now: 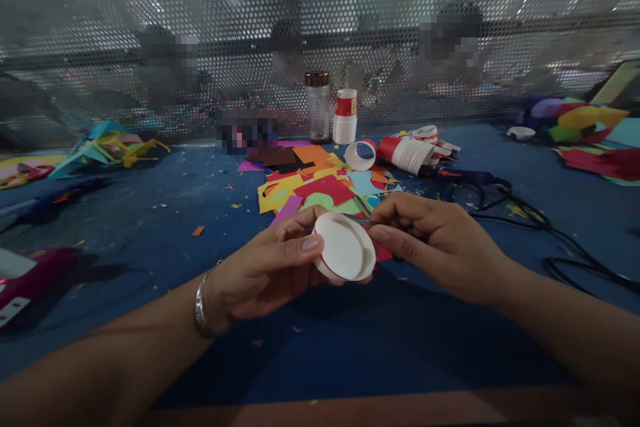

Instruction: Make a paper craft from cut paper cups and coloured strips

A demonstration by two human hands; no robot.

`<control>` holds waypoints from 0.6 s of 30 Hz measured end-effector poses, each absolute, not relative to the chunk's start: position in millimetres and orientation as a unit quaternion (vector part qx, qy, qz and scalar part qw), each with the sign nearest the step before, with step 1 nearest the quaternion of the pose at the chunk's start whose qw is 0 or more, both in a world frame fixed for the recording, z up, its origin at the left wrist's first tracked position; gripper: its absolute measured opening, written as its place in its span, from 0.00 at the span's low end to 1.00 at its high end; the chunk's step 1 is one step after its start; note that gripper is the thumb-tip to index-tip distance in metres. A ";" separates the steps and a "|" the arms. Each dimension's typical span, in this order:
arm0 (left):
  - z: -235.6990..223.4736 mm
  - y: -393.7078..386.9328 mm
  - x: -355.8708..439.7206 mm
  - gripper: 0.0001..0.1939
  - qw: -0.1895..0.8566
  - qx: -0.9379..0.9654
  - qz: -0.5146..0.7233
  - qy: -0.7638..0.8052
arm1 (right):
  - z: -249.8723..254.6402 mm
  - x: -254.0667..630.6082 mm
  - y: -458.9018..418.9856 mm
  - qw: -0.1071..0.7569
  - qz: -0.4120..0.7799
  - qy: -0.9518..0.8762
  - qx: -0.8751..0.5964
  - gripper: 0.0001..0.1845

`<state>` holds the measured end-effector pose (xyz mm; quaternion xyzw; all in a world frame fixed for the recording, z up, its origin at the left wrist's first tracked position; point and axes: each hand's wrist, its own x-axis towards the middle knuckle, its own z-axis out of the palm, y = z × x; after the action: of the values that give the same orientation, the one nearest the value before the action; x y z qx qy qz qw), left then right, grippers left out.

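My left hand [273, 260] is closed around the cut-off bottom of a paper cup [343, 248], thumb on its rim. The piece is tilted, its white inside facing me, with a thin red line along its side. My right hand [440, 243] pinches a thin, dark metal blade [361, 219], whose tip lies at the upper rim of the cup bottom. The fingers hide its handle, so I cannot tell if it is a knife or scissors. Just beyond both hands lies a pile of coloured paper scraps [327, 190].
At the back stand a glass bottle [319, 110] and stacked paper cups [345, 117]. More cups [407, 155] lie on their side near a cut cup ring [361, 155]. A black cable [530, 213] curls at right. A purple power strip [37, 280] sits at left.
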<state>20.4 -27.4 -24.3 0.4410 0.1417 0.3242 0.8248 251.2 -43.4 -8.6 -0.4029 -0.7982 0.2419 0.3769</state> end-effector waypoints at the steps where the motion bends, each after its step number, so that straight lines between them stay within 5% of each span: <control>1: -24.0 -27.5 20.5 0.17 0.825 0.442 0.324 0.139 | -8.9 251.5 -43.4 0.377 0.246 -0.797 -0.402 0.13; 18: -24.5 -26.7 20.2 0.17 0.822 0.440 0.337 0.129 | -2.7 249.5 -42.5 0.370 0.278 -0.773 -0.433 0.11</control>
<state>20.2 -26.7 -24.5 0.4396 0.1294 0.3373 0.8223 249.5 -42.5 -2.7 -0.4334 -0.7731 0.2779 0.3704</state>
